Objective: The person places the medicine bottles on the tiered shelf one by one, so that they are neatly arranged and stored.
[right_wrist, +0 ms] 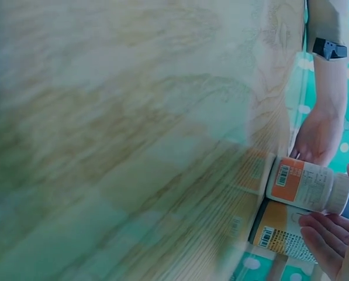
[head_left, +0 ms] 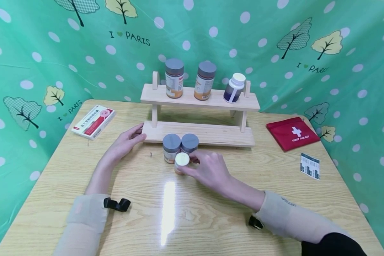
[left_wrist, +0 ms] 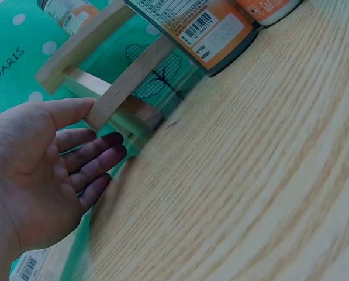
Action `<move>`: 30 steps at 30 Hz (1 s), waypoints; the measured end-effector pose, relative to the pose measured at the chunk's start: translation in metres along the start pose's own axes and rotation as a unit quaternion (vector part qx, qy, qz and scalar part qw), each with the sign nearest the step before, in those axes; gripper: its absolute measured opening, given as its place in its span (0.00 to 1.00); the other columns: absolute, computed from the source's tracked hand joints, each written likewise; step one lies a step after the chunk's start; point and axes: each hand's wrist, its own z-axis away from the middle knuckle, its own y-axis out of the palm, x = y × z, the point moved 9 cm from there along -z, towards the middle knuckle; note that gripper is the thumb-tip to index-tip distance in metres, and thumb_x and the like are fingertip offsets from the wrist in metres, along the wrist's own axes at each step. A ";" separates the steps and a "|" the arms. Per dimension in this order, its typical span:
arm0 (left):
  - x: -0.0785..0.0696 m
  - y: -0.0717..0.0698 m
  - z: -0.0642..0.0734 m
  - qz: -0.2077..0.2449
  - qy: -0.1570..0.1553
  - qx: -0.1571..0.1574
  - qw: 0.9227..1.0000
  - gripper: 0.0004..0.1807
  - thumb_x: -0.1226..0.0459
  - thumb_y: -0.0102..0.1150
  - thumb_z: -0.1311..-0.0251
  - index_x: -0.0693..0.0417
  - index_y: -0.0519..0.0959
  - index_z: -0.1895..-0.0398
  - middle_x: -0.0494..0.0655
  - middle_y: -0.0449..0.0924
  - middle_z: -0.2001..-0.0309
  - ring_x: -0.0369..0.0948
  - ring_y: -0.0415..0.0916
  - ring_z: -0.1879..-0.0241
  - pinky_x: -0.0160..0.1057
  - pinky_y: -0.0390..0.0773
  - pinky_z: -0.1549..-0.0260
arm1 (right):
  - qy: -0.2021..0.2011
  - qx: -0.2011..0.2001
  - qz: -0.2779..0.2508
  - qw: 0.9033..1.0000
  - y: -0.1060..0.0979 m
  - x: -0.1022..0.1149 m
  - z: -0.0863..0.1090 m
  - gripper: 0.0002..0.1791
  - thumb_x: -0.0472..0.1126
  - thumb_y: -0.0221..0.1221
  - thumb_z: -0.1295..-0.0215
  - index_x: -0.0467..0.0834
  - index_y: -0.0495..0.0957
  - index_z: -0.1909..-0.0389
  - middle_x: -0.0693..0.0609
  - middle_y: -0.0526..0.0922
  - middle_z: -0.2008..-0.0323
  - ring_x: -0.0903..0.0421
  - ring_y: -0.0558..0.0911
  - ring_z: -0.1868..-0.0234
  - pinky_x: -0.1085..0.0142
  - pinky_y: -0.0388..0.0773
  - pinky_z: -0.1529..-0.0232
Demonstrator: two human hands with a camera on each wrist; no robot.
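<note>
My right hand (head_left: 211, 169) has its thumb and fingers on either side of a small white-capped bottle (head_left: 181, 160), which stands upright on the table. Right behind it are two grey-lidded supplement jars (head_left: 171, 147), side by side before the shelf. In the right wrist view the small bottle (right_wrist: 300, 184) shows an orange-and-white label, with the fingers (right_wrist: 329, 234) below its cap. Over at the left end of the two-tier wooden shelf (head_left: 198, 133), my left hand (head_left: 123, 142) touches the lower board; the left wrist view shows the thumb (left_wrist: 75, 110) against its end, other fingers loosely extended.
On the upper tier stand two grey-lidded jars (head_left: 174, 78) and a white-capped dark blue bottle (head_left: 234, 88). A red-and-white medicine box (head_left: 94, 121) lies at left. A red first aid pouch (head_left: 292, 133) and a printed packet (head_left: 310, 166) lie at right.
</note>
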 end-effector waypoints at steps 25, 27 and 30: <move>0.000 -0.001 0.000 -0.009 -0.001 -0.002 1.000 0.42 0.46 0.52 0.24 0.47 0.47 0.15 0.61 0.54 0.20 0.57 0.49 0.19 0.60 0.48 0.19 | 0.005 0.047 -0.131 0.990 0.001 0.000 0.004 0.16 0.46 0.75 0.44 0.43 0.88 0.58 0.50 0.92 0.63 0.54 0.91 0.62 0.66 0.89 0.62; 0.000 -0.001 0.001 -0.009 -0.002 -0.002 1.000 0.42 0.46 0.52 0.24 0.46 0.47 0.15 0.61 0.54 0.20 0.57 0.49 0.19 0.60 0.48 0.19 | 0.012 0.059 -0.158 0.986 0.000 -0.001 0.004 0.16 0.44 0.75 0.44 0.43 0.88 0.57 0.49 0.92 0.62 0.54 0.91 0.61 0.66 0.89 0.61; 0.000 -0.001 0.001 -0.008 -0.004 -0.001 1.000 0.42 0.46 0.52 0.24 0.45 0.47 0.15 0.61 0.54 0.20 0.56 0.49 0.18 0.60 0.48 0.19 | 0.015 0.077 -0.182 0.980 -0.003 -0.002 0.005 0.16 0.43 0.76 0.44 0.43 0.88 0.56 0.49 0.92 0.61 0.56 0.91 0.60 0.66 0.89 0.61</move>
